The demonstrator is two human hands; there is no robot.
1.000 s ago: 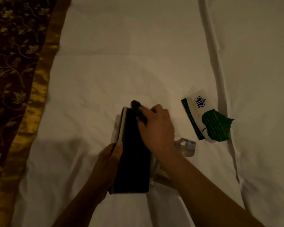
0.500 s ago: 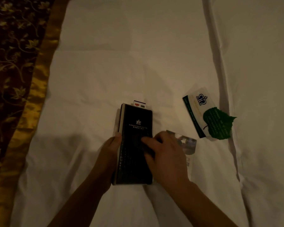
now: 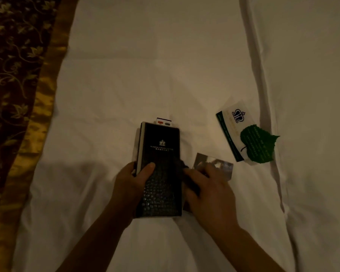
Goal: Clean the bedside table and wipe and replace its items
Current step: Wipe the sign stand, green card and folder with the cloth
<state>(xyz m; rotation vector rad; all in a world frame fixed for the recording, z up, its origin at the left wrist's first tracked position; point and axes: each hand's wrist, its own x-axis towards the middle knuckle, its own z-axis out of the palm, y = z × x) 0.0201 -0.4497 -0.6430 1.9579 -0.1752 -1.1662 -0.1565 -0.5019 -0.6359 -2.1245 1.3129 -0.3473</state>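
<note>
While I watch through the head camera, both of the person's hands work low in the middle of the view, over a white bed sheet (image 3: 145,65). I see the black folder (image 3: 159,154) lying flat on that sheet, long side running away from me, with a pale crest and lettering on its upper cover and a scaly texture lower down. The left hand (image 3: 132,185) grips it at the left edge: the thumb rests on the cover and the fingers wrap round the spine side. A small card (image 3: 164,121) with a red and a grey patch pokes out past the folder's far end. The right hand (image 3: 210,195) sits against the folder's right edge, its fingers curled round a dark cloth (image 3: 182,167) that touches the cover there; the cloth is blurred, so I cannot make out its shape. Just beyond the right knuckles a glossy photo card (image 3: 214,161) lies on the sheet, partly covered by the hand. Further right, well apart from the folder, I see a white card (image 3: 234,124) with a green band and a dark crest, and a green leaf-shaped card (image 3: 257,144) overlapping its near end. Along the left edge runs a dark floral bed runner (image 3: 12,75) bordered by a gold band (image 3: 43,107)
</note>
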